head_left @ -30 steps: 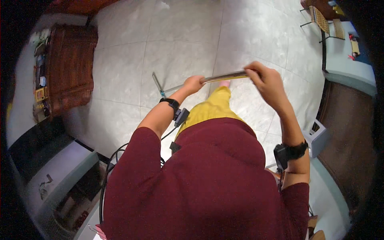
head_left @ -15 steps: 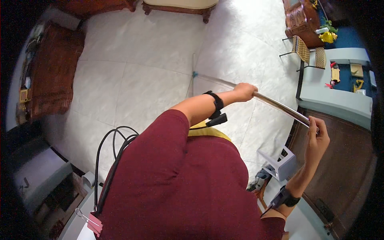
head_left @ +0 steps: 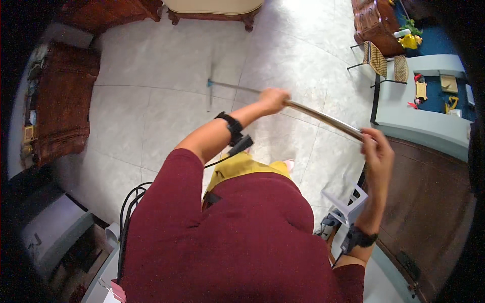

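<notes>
I hold a long metal mop handle (head_left: 323, 116) in both hands. My left hand (head_left: 273, 100) grips it partway down, out over the floor. My right hand (head_left: 378, 149) is closed around its upper end, near a brown wooden door (head_left: 429, 202). The thin far part of the handle runs left to a flat mop head (head_left: 209, 91), which lies edge-on on the pale tiled floor (head_left: 151, 116). Both wrists wear black bands. My dark red top and yellow trousers fill the lower middle of the view.
A dark wooden cabinet (head_left: 60, 106) stands at the left. Pale sofa (head_left: 212, 7) at the top edge. Wicker chairs (head_left: 384, 60) and a grey counter (head_left: 419, 121) with small items are at the upper right. A white stool (head_left: 346, 202) stands by my right side.
The view has swung right and up the room. The mop head has slid further out across the floor to the left, and my left arm has stretched forward along the handle.
</notes>
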Available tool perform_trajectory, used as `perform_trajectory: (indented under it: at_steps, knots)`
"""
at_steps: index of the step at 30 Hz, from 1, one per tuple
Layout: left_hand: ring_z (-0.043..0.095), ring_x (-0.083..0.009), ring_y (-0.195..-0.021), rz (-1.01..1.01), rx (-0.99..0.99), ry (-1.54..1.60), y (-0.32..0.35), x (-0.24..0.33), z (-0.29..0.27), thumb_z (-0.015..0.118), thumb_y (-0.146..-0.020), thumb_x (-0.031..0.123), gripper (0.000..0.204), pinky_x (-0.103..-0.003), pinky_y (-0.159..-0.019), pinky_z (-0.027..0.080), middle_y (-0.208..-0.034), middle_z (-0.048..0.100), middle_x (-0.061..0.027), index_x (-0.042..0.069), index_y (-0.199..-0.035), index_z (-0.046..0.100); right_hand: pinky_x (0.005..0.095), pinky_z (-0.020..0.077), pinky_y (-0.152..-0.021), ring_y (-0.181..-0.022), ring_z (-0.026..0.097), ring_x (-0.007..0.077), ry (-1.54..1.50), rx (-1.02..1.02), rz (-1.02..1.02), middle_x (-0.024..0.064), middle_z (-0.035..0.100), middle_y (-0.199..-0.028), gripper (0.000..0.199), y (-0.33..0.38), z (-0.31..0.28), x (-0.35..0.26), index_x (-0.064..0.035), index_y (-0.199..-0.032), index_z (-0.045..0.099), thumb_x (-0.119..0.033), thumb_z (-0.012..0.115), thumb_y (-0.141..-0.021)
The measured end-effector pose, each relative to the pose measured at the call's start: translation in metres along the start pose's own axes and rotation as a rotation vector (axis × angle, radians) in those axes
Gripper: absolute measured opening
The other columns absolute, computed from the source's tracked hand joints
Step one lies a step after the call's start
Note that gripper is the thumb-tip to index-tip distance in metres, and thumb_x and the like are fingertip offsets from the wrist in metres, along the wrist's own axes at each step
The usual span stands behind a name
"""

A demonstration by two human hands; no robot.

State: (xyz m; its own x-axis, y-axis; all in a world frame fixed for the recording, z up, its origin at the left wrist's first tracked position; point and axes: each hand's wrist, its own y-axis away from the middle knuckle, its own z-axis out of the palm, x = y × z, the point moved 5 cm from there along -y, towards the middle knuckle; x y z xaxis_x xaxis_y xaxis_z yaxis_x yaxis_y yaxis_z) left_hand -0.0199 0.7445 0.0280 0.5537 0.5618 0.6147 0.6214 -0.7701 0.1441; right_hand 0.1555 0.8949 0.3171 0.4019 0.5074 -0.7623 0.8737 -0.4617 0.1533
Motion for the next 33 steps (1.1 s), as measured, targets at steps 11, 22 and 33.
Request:
perform_trajectory:
  at_steps: [11,22,33]
  knots:
    - [0.059,-0.0282,-0.104,-0.502,0.019,-0.173,0.0,-0.122,0.007,0.059,-0.083,0.019,0.014,-0.044,-0.084,0.046,-0.101,0.065,-0.008,0.018,-0.092,0.07,0.0338,0.0499,-0.064,-0.069,0.066,0.0258,0.054,-0.198,-0.17,0.0162,0.067,-0.078,0.026,-0.059,0.1,0.026,-0.007,-0.107,0.066,-0.023,0.061,-0.087]
    - [0.061,-0.0299,-0.101,-0.169,-0.003,-0.073,-0.164,0.153,0.139,0.057,-0.083,0.021,0.018,-0.043,-0.081,0.051,-0.102,0.065,-0.0106,0.022,-0.097,0.069,0.0214,0.0408,-0.054,-0.06,0.054,0.0058,0.08,0.159,0.125,0.0012,0.059,-0.066,0.022,-0.02,-0.145,0.146,-0.0043,-0.106,0.068,-0.016,0.059,-0.089]
    - [0.064,-0.0297,-0.089,0.02,0.094,-0.07,-0.159,0.272,0.155,0.065,-0.078,0.027,0.018,-0.045,-0.074,0.05,-0.089,0.067,-0.0081,0.019,-0.094,0.069,0.0181,0.0356,-0.057,-0.062,0.045,0.0042,-0.108,0.146,-0.043,-0.0024,0.053,-0.072,0.021,-0.02,-0.263,0.19,-0.0028,-0.104,0.065,-0.017,0.055,-0.093]
